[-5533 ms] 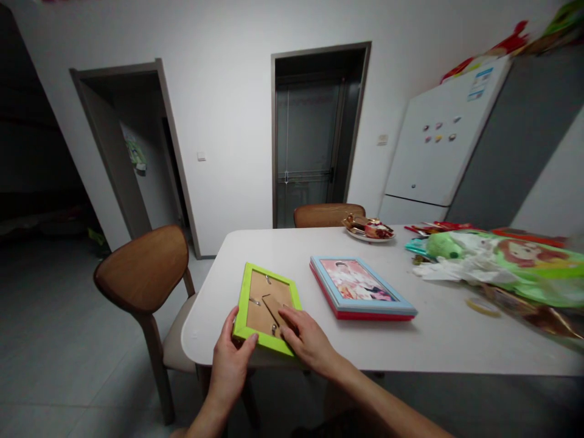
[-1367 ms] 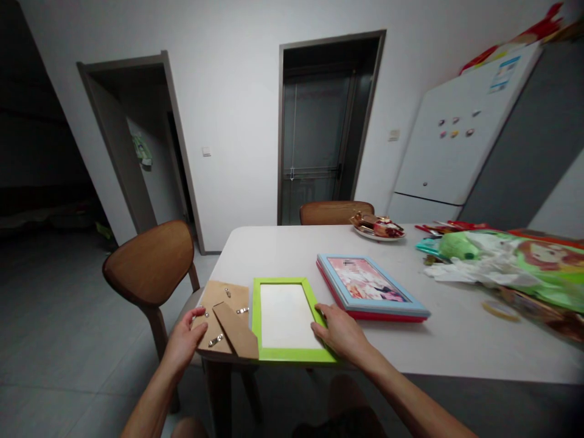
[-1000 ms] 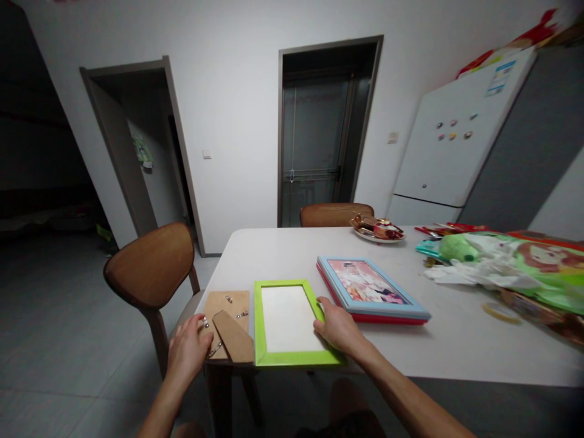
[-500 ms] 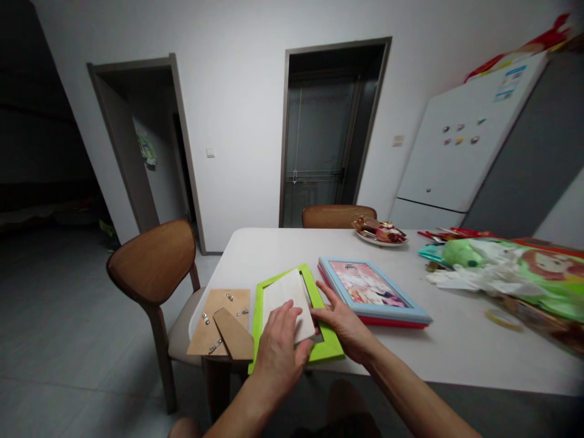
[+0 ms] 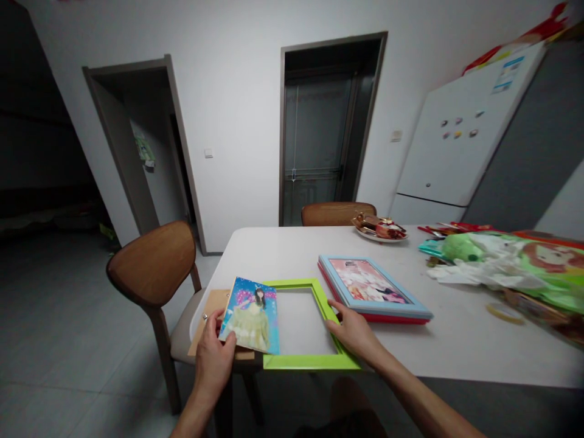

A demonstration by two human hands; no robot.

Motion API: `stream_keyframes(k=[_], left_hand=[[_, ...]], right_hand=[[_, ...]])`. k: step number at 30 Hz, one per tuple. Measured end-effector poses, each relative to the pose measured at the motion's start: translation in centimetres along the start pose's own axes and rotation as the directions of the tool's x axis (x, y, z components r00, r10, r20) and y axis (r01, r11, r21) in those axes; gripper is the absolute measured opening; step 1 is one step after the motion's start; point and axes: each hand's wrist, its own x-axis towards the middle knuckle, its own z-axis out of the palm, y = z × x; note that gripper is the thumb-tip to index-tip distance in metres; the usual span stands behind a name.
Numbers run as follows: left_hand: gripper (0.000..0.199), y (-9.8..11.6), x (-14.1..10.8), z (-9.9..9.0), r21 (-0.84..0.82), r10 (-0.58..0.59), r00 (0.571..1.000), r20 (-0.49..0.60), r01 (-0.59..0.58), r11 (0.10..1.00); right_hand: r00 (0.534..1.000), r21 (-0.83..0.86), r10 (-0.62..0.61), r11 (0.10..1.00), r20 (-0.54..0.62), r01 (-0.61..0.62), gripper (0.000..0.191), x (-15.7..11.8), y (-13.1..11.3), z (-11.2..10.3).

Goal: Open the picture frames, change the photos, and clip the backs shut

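Note:
My left hand (image 5: 215, 358) pinches the left edge of a photo (image 5: 252, 319), thumb on top. It shows a figure in a pale yellow dress on a blue background and covers the left side of a lime-green picture frame (image 5: 314, 363). The frame lies at the table's front edge with an open middle, the white tabletop visible through it. On its right side my right hand (image 5: 358, 333) grips the frame, thumb and fingers around the bar. A brown backing board (image 5: 210, 300) with metal clips is mostly hidden beneath the photo and my left hand.
Stacked picture frames, light blue (image 5: 385, 311) over red, lie right of the green frame. Farther back stands a plate (image 5: 383, 238) of wrapped items. Plastic packaging (image 5: 497, 267) and a tape roll (image 5: 504, 314) occupy the right side. Wooden chairs (image 5: 152, 261) stand left and behind the table (image 5: 274, 249).
The white-backed sheet has come out of the green frame and now shows its printed side, held to the left. The frame has turned and shifted right; my hands have moved apart.

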Motion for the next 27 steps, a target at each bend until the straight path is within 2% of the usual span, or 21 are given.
stream_keyframes(k=[4, 9, 13, 16, 18, 20, 22, 24, 27], left_hand=[[0.034, -1.5, -0.7, 0.3, 0.160, 0.009, 0.999, 0.052, -0.017, 0.987], [0.027, -1.6, -1.0, 0.2, 0.339, 0.110, 0.990, 0.088, -0.134, 0.931], [0.025, -1.6, -1.1, 0.1, 0.383, 0.150, 0.985, 0.081, -0.169, 0.908], [0.026, -1.6, -1.1, 0.2, 0.368, 0.187, 0.979, 0.086, -0.206, 0.907], [0.029, -1.3, -1.1, 0.5, 0.325, 0.236, 0.966, 0.110, -0.259, 0.910], [0.034, -1.0, -1.3, 1.1, 0.259, 0.302, 0.940, 0.157, -0.334, 0.906], [0.040, -0.7, -1.7, 1.7, 0.196, 0.372, 0.903, 0.215, -0.413, 0.890], [0.045, -0.5, -1.9, 2.5, 0.169, 0.415, 0.871, 0.264, -0.465, 0.869], [0.054, -0.5, -1.7, 3.3, 0.184, 0.415, 0.862, 0.293, -0.476, 0.860]], right_hand=[[0.998, -0.123, -0.056, 0.991, -0.006, 0.055, 0.051, -0.2, 0.0, 0.5], [0.992, -0.240, -0.126, 0.963, -0.002, 0.122, 0.047, -0.3, 0.2, 1.1], [0.992, -0.300, -0.128, 0.946, 0.012, 0.126, 0.040, -0.6, 0.0, 1.0], [0.977, -0.273, -0.207, 0.944, -0.053, 0.185, 0.037, -1.1, -1.2, 0.6], [0.955, -0.167, -0.284, 0.949, -0.091, 0.267, 0.037, -1.4, -2.5, 0.9], [0.953, 0.027, -0.294, 0.955, -0.069, 0.297, 0.039, -1.2, -4.0, 1.8], [0.970, 0.266, -0.241, 0.936, 0.012, 0.229, 0.042, -0.7, -5.5, 3.4], [0.981, 0.456, -0.169, 0.883, 0.092, 0.109, 0.049, 0.0, -7.0, 5.2], [0.992, 0.652, -0.074, 0.759, 0.098, -0.008, 0.056, 0.5, -9.2, 6.6]])
